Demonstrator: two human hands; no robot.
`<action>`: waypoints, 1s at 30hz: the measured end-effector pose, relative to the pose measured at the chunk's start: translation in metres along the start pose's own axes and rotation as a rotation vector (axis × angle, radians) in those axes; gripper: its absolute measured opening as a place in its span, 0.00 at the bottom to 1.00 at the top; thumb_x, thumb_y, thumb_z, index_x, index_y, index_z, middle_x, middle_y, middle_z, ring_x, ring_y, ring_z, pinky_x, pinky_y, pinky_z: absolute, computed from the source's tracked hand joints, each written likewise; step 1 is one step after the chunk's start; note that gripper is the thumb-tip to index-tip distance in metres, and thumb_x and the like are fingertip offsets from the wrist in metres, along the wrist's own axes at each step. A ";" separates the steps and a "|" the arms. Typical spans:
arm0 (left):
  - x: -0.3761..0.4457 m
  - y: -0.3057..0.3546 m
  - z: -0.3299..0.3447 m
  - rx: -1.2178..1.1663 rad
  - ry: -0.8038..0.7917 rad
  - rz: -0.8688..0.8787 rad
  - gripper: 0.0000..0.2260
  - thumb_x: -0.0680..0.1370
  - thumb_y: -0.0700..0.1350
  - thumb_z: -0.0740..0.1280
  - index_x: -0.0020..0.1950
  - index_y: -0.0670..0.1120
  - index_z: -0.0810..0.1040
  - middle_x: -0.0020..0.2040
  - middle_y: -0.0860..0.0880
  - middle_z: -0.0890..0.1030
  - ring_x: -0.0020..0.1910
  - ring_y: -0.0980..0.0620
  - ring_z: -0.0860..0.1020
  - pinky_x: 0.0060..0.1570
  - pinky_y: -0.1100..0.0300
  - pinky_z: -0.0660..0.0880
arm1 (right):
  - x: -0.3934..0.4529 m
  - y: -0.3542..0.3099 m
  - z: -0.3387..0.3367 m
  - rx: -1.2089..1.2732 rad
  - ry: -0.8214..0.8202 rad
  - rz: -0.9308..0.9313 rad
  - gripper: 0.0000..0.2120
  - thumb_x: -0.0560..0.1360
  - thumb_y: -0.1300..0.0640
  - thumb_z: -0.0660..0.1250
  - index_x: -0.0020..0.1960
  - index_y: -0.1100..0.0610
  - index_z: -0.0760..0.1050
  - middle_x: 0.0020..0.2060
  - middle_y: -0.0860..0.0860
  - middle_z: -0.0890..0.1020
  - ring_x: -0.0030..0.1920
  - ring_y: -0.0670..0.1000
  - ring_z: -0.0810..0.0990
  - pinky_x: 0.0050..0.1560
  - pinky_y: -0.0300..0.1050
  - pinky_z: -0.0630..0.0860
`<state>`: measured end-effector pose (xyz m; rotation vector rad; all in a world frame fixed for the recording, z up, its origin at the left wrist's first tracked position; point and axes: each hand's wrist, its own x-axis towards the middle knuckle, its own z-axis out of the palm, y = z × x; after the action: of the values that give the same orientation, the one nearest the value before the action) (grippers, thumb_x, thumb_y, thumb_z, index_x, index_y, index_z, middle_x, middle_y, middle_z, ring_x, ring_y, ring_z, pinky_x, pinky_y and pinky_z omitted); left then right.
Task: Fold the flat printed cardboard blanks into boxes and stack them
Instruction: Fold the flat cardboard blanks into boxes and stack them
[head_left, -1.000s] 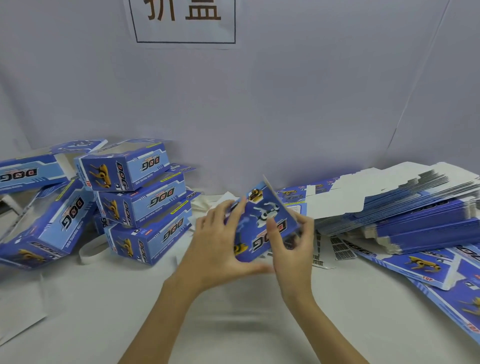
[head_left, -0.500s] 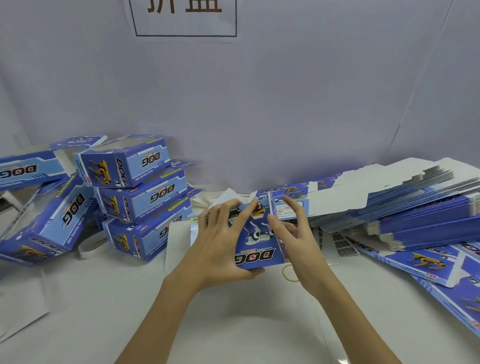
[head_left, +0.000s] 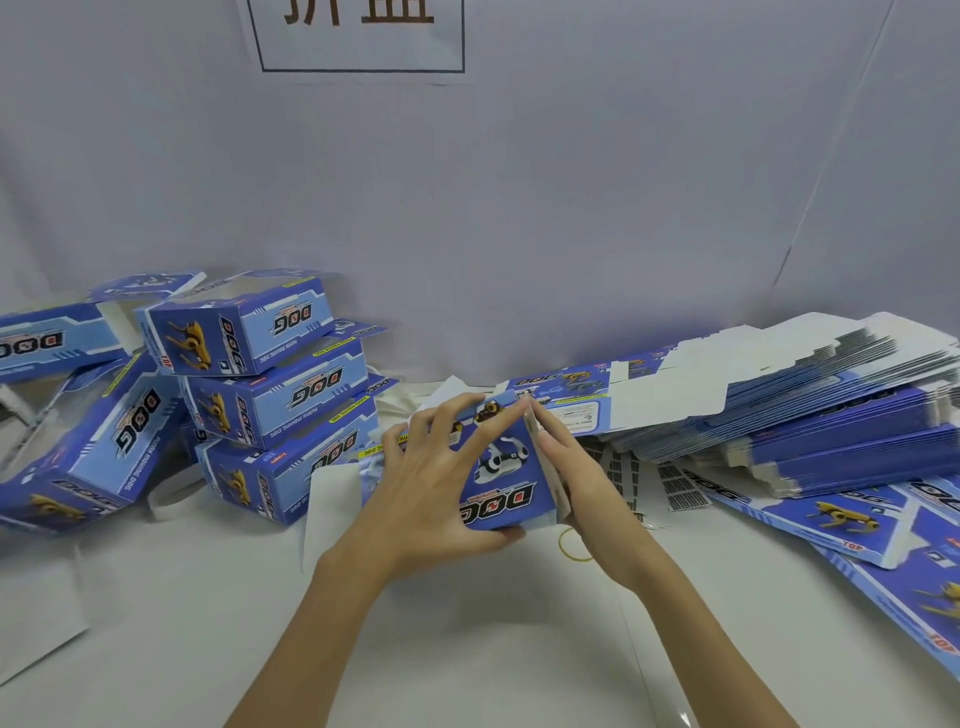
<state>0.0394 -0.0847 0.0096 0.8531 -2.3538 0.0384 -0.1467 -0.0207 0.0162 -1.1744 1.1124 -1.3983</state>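
1. The backdrop (head_left: 571, 208) fills the far half of the scene: pale grey sheet, softly creased, with a framed sign (head_left: 361, 36) of brown characters at the top edge.
2. The table (head_left: 467, 649) runs white and matte under everything, a few loose paper sheets lying on the near left.
3. Far right, the pile of flat blanks (head_left: 805, 410) fans out in thin layers, glossy blue print on one side, raw white card on the other.
4. On the left, the stack of folded boxes (head_left: 270, 384) stands three high and a little askew, with more boxes tipped over beside it.
5. Centre stage, the half-folded box (head_left: 506, 467) stands on the table, upright, its end panel facing the camera.
6. The left hand (head_left: 436, 483) clamps it, fingers curled over the top edge, thumb under the near bottom corner.
7. The right hand (head_left: 576, 483) lies with fingers straight and together, pressing flat along the right side flap, gripping nothing.
8. My read: they're closing a side flap. Keep the left hand bracing square, run the pressure along the crease, and the thin card shouldn't buckle.
9. Smallest of all, a yellow rubber band (head_left: 574, 545) lies just near of the right hand.
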 end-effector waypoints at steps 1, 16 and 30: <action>0.000 0.000 0.000 -0.004 0.007 -0.006 0.50 0.67 0.75 0.69 0.82 0.68 0.47 0.80 0.59 0.56 0.77 0.51 0.60 0.71 0.42 0.62 | 0.000 0.002 -0.001 -0.017 0.000 -0.013 0.19 0.80 0.40 0.66 0.70 0.27 0.74 0.65 0.40 0.83 0.64 0.48 0.84 0.54 0.45 0.84; 0.002 0.004 0.004 0.098 0.028 0.022 0.49 0.68 0.74 0.69 0.84 0.62 0.52 0.80 0.53 0.58 0.76 0.47 0.62 0.71 0.41 0.64 | 0.001 0.018 0.005 -0.065 0.053 -0.125 0.27 0.80 0.47 0.67 0.77 0.33 0.68 0.72 0.44 0.76 0.64 0.48 0.84 0.52 0.48 0.86; 0.002 0.009 0.003 0.106 0.032 0.069 0.53 0.68 0.76 0.67 0.85 0.57 0.46 0.81 0.52 0.59 0.76 0.48 0.62 0.73 0.42 0.64 | 0.009 0.020 0.004 -0.094 0.166 -0.118 0.23 0.80 0.37 0.60 0.74 0.33 0.70 0.68 0.45 0.82 0.59 0.47 0.87 0.49 0.43 0.85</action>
<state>0.0311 -0.0794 0.0096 0.8154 -2.3678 0.2049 -0.1409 -0.0327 -0.0023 -1.2246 1.2526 -1.5714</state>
